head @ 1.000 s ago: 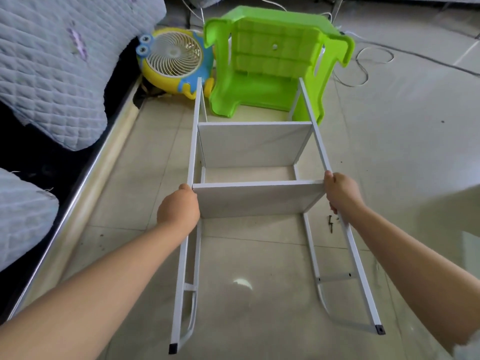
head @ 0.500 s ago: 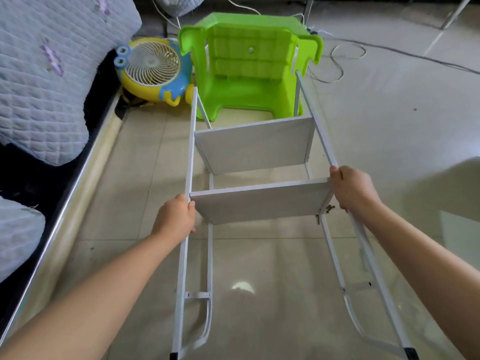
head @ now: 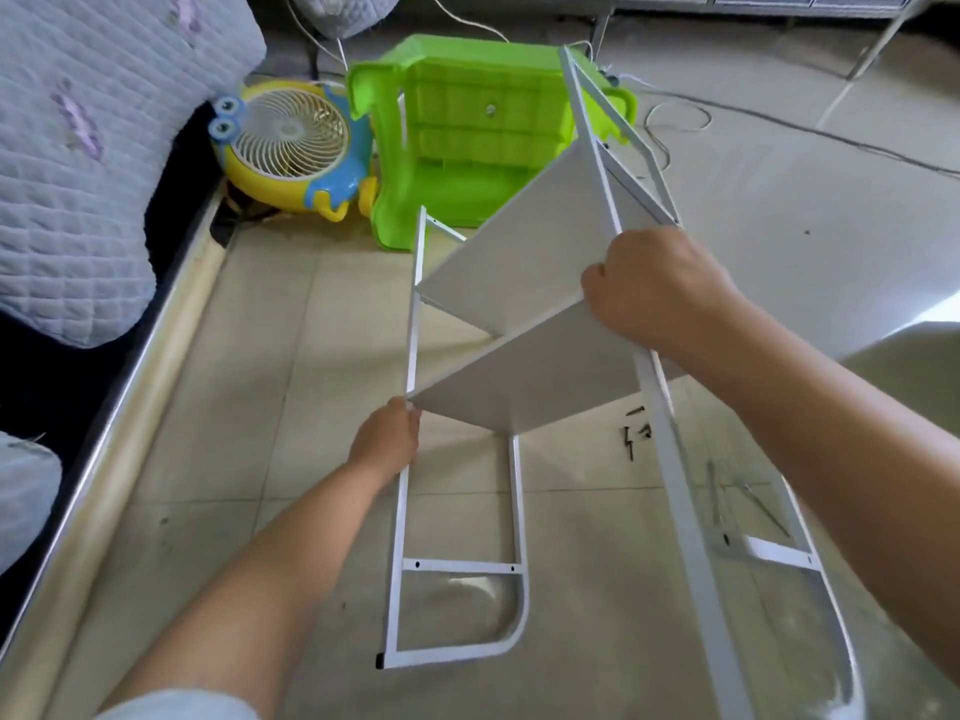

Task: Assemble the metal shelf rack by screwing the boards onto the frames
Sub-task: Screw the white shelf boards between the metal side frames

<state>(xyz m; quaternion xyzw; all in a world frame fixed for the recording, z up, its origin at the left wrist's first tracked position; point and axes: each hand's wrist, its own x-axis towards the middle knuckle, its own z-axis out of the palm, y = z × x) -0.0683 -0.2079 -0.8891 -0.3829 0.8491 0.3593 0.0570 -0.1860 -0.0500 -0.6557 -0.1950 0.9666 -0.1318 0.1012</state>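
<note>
A quilt [head: 78,148] covered the bed at far left, its edge [head: 130,407] running down the tiled floor [head: 260,356]. Beside it stood a yellow fan [head: 291,148], then a green stool [head: 467,137] tipped on its side. The left hand [head: 387,439] curled round the left frame [head: 402,511] just below the near board [head: 530,376], which was tilted, rising to the right. The far board [head: 519,252] sloped the same way. The right hand [head: 654,288] gripped the right frame [head: 670,459], held higher than the left one, whose foot looked to be down at the floor. A few dark screws [head: 631,433] lay on the floor between the frames, under the raised side.
</note>
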